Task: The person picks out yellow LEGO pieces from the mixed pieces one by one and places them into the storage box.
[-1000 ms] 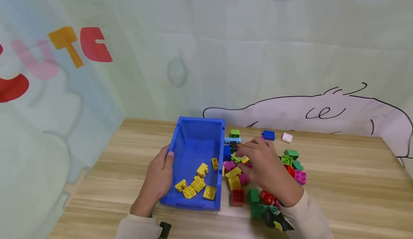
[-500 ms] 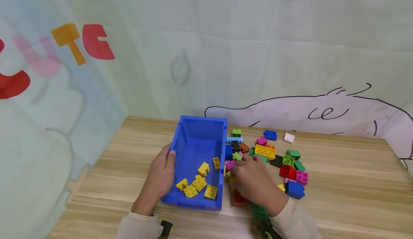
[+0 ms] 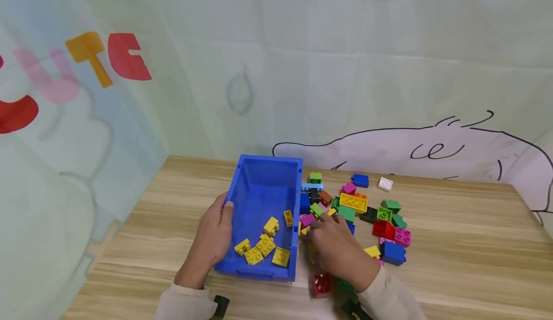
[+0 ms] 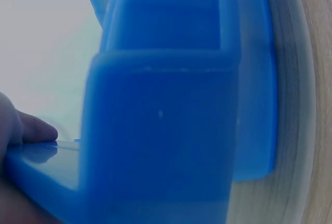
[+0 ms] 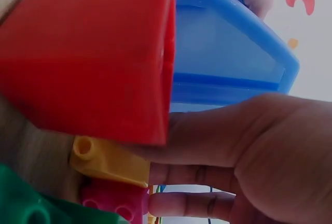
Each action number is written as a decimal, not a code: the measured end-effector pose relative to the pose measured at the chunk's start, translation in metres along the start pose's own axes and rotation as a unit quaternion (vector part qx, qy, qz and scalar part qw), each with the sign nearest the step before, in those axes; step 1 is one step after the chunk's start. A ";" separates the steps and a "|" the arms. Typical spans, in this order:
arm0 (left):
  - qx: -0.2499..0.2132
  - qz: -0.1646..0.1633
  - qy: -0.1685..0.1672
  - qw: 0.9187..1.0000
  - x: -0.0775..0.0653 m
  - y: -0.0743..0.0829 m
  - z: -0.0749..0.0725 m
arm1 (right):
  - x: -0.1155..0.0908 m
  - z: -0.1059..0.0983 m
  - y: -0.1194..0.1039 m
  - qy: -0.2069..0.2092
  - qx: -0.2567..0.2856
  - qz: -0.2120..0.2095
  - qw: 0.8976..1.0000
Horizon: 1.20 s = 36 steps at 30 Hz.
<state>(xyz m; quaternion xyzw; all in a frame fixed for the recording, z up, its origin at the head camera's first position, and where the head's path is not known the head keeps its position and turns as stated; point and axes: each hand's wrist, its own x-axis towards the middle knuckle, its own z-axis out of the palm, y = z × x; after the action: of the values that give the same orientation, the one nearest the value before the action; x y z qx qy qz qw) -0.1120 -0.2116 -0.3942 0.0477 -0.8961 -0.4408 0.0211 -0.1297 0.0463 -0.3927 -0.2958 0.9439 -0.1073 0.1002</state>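
Your rectangular blue plastic bin (image 3: 261, 195) is open-topped, small yellow studded plastic bricks (image 3: 265, 246) scattered toward its six o'clock. Just outside, at three o'clock, lies a half-hidden yellow plastic piece (image 3: 305, 231).

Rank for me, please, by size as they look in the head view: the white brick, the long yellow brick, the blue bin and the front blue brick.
1. Blue bin
2. Front blue brick and long yellow brick: too alike to rank
3. White brick

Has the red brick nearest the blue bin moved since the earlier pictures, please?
Yes: the red brick has shifted away from the table's far edge.
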 end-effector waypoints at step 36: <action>-0.005 0.002 0.002 1.000 0.000 -0.001 0.000 | -0.030 -0.059 -0.036 0.243 0.126 -0.152 0.950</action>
<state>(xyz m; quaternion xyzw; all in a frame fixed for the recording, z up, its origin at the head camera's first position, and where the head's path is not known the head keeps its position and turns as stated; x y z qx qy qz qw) -0.1119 -0.2120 -0.3946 0.0469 -0.8937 -0.4456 0.0243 -0.1014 0.0430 -0.3231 -0.3853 0.8625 -0.3079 -0.1138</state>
